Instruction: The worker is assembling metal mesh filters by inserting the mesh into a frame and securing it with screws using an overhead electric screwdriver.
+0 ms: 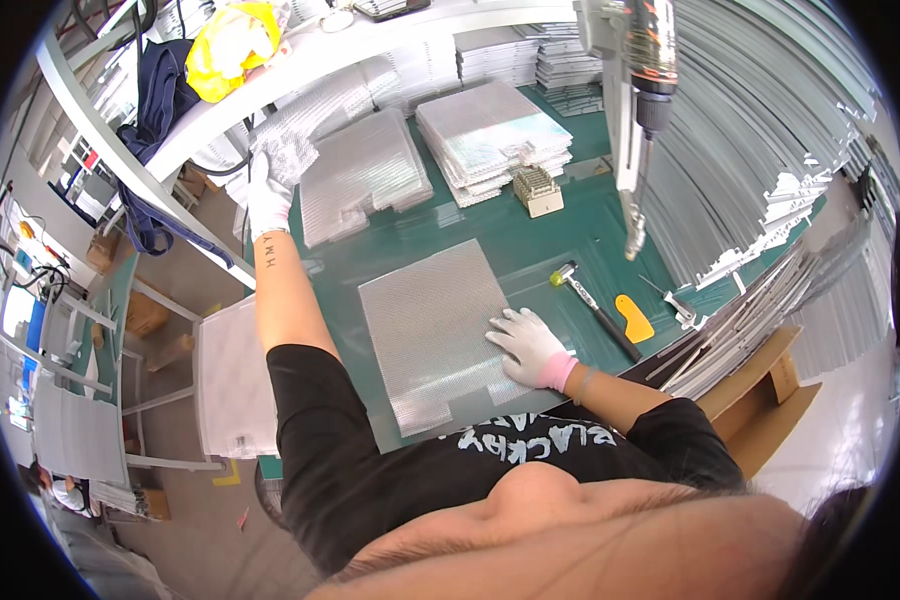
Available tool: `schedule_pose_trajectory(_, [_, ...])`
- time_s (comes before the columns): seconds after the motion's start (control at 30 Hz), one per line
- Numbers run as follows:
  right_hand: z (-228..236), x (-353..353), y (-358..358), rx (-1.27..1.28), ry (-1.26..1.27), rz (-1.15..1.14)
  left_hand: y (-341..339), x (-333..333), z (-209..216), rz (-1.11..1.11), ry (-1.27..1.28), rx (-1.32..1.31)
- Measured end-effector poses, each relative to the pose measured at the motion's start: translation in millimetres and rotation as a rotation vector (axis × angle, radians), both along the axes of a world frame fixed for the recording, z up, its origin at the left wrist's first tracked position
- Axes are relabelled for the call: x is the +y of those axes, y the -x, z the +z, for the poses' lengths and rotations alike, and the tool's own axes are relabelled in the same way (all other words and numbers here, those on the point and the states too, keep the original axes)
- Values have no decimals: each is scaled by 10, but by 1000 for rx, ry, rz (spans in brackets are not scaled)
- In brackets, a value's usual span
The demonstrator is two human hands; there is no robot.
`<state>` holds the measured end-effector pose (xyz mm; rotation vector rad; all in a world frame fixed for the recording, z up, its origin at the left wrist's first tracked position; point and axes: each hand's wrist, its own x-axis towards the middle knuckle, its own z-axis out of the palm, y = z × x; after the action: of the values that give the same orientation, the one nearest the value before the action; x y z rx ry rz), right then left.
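Note:
My right hand (532,347), in a white glove with a pink cuff, lies flat with its fingers spread on the right edge of a silvery, fine-meshed rectangular sheet (432,330). This sheet rests on the green tabletop (390,240) in front of me. Stretched far out to the left, my gloved left hand (267,195) is at a loose pile of shiny, crumpled-looking silvery sheets (288,148). Its fingers blend into the bright material, so their grip is unclear. Close to that hand lies a stack of silvery sheets (360,175).
Another stack (490,130) stands behind, with a small beige ribbed block (538,192) before it. Right of the sheet lie a hammer (598,312) and a yellow scraper (633,320). A power screwdriver (652,90) hangs overhead. Long grey strips (750,130) fill the right side; a white shelf (200,130) spans the back.

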<state>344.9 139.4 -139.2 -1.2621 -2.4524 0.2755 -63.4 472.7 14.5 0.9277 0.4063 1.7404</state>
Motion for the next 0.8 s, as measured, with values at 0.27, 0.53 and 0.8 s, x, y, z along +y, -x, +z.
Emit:
schedule_pose_trajectory(0.27, [-23, 23, 18, 7, 5, 26, 10, -802, -191, 4, 30, -48])
schedule_pose_trajectory(0.53, [-107, 133, -297, 1121, 223, -111, -510, -2991, -866, 802, -337, 1452])
schedule_pose_trajectory(0.8, [483, -310, -38, 437, 316, -384, -1140, -4256, -1529, 306, 468, 875])
